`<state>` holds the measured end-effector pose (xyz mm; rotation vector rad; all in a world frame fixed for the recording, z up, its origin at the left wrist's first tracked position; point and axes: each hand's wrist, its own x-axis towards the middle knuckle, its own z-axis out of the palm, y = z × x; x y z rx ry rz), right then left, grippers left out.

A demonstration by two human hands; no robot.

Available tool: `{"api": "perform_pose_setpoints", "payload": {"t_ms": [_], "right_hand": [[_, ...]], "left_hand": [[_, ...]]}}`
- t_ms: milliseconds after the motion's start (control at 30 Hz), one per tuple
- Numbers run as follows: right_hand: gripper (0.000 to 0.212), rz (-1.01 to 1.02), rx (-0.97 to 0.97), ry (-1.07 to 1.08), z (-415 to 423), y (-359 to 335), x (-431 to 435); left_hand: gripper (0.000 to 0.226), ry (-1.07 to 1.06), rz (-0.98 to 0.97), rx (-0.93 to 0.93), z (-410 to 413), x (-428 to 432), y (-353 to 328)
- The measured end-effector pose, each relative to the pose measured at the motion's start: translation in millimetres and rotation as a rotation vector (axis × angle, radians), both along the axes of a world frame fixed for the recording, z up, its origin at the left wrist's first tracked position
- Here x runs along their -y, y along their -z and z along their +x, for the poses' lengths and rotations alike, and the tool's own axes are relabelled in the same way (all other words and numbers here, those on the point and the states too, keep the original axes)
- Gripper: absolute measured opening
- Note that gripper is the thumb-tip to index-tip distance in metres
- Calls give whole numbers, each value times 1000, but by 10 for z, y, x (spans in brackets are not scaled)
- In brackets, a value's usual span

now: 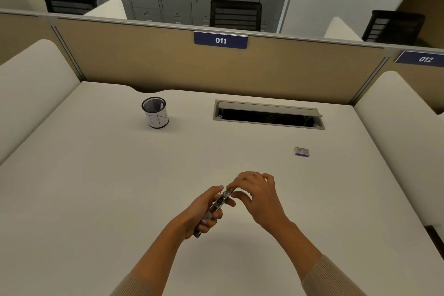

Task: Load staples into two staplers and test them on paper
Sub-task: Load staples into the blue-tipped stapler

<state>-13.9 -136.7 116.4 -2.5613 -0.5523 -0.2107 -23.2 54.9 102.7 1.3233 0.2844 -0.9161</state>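
**Stapler held open over the bench for loading**

At the left of the middle of the frame a mesh cup [155, 113] with a paper band stands alone on the bench [96, 175], well apart from the work; whether it holds anything cannot be told.

Low in the centre, the left hand [203, 212] has its fingers curled round the rear half of the stapler [216, 208] and holds it above the bench, tilted with its front end up and to the right. Held this way, the metal channel seems to face the other hand, which would suit feeding staples in.

Just to the right, the right hand [258, 196] meets the stapler's front end, with thumb and forefinger pinched on it and the other fingers loosely bent. Whether a strip of staples sits between those fingertips is too small to tell.

Further right and higher, an open cable hatch [268, 115] is sunk into the bench. Below it, at the right, a small staple box [301, 151] lies flat within reach, probably the supply. A second stapler and the test paper cannot be made out. Loading looks to be the step in hand, with testing not yet begun.
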Motion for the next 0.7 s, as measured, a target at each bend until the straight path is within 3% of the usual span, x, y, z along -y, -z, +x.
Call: {"api": "perform_pose_setpoints", "payload": {"t_ms": [233,500,600,700], "right_hand": [[35,-140,106,-40,-41,35,-18],[42,-190,134,91,-6,36,-53],[33,-169,166,119,-6,46,-86],[7,-12,160,251,-11,37,-121]], "left_hand": [[61,-24,19,14,27,-18,-22],[61,-25,55,24,42,-6,-8],[60,-27,51,29,45,-3,-1],[55,-30,55,30,47,1,-21]]}}
